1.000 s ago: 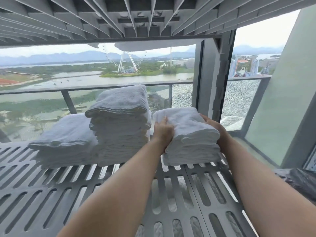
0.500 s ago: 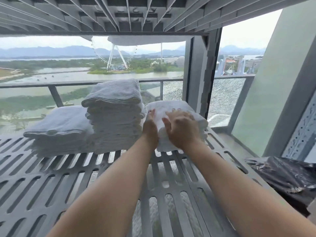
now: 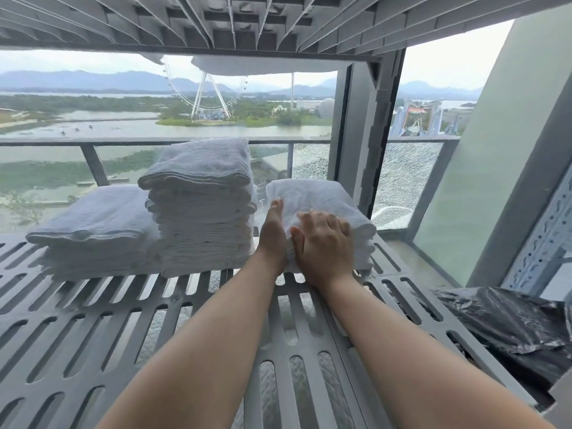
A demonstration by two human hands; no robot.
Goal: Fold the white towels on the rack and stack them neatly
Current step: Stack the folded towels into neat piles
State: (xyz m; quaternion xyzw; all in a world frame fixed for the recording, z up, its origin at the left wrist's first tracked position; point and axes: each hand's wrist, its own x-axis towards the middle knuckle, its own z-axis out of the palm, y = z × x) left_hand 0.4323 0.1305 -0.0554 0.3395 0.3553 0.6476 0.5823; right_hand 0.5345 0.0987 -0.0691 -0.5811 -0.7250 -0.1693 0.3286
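Note:
Three stacks of folded white towels stand on the grey slotted rack shelf (image 3: pixel 93 329). The left stack (image 3: pixel 93 230) is low, the middle stack (image 3: pixel 201 212) is the tallest, and the right stack (image 3: pixel 315 196) is short. My left hand (image 3: pixel 272 239) lies flat against the left side of the right stack, fingers straight. My right hand (image 3: pixel 325 246) presses flat on the front and top of that stack, fingers spread. Neither hand grips anything. The stack's lower front is hidden behind my hands.
Another rack shelf (image 3: pixel 278 23) sits close overhead, with a white towel (image 3: pixel 257 68) hanging at its far edge. A grey post (image 3: pixel 362 125) stands right behind the right stack. A crumpled black plastic bag (image 3: pixel 513 329) lies at the right. Beyond is a glass balcony railing (image 3: pixel 123 142).
My right hand left the right side of the right stack and came onto its front and top. My left hand opened from a grip to a flat palm on the left side.

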